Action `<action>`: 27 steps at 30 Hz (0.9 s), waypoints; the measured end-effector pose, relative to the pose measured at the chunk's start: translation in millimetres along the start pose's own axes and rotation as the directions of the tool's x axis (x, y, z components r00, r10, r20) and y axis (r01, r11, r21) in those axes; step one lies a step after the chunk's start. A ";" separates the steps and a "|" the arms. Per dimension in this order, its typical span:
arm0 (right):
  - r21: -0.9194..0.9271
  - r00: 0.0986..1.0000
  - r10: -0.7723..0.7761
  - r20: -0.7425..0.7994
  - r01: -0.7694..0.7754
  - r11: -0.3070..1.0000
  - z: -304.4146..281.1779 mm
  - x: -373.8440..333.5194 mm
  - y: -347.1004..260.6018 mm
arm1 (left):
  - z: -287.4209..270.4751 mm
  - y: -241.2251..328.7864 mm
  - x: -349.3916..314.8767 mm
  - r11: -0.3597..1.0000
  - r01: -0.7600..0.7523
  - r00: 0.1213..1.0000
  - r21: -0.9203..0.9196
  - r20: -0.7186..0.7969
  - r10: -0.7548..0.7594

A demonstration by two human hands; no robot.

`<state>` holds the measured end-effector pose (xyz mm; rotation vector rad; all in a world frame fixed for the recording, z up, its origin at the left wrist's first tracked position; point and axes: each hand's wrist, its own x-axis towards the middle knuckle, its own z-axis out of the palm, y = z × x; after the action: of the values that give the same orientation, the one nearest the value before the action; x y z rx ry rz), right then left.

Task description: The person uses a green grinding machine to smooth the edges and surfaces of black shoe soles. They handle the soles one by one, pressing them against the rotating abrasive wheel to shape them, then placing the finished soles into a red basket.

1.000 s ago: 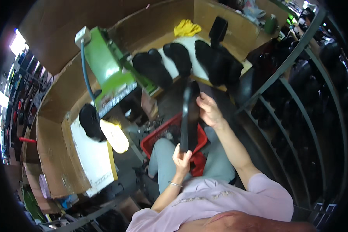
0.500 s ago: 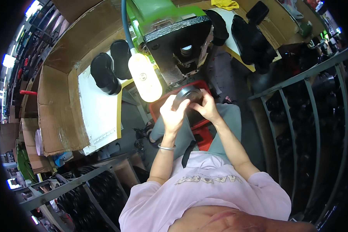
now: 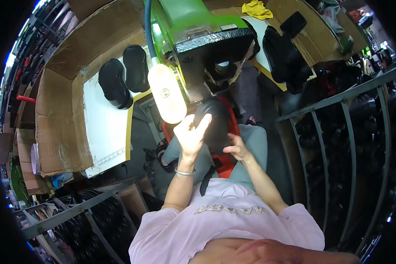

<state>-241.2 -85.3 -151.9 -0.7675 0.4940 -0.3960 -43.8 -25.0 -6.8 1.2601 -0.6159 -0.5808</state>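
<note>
A black shoe (image 3: 212, 115) is held between my hands, its rounded end up under the black head of the green machine (image 3: 207, 48). My left hand (image 3: 191, 135) grips its left side, the thumb lying along the near face. On its lower right edge the fingers of my right hand (image 3: 238, 148) are closed, partly hidden behind it. The shoe is dark and a little blurred, so its details do not show. A lit, oblong white lamp (image 3: 166, 94) hangs just left of the shoe.
Two black shoes (image 3: 114, 83) lie on a white board (image 3: 105, 136) inside a cardboard box (image 3: 59, 127) at left. More black shoes (image 3: 286, 59) and a yellow cloth (image 3: 257, 9) are at right. Metal racks (image 3: 339, 97) flank me; a red bin (image 3: 229, 108) stands below the shoe.
The shoe has turned from nearly end-on to show its long face. My left hand has shifted slightly left and down, and my right hand has dropped toward the shoe's lower end.
</note>
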 end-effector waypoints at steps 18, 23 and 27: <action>0.038 0.996 -0.092 -0.021 0.093 0.995 -8.6 24.0 -1.5 | 1.6 9.1 -11.7 0.989 -0.047 0.998 0.138 0.047 0.041; -0.061 0.996 -0.059 -0.063 0.055 0.997 14.9 9.4 9.5 | 1.2 2.4 13.8 0.980 -0.123 0.988 0.156 0.107 0.107; -0.174 0.995 -0.061 -0.073 0.048 0.984 26.2 -13.3 4.0 | -7.3 -12.5 18.3 0.985 -0.104 0.990 0.135 0.109 0.089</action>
<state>-236.8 -61.4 -135.1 -0.9370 0.5871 -0.4393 -26.5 -35.4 -18.5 1.3295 -0.8108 -0.5311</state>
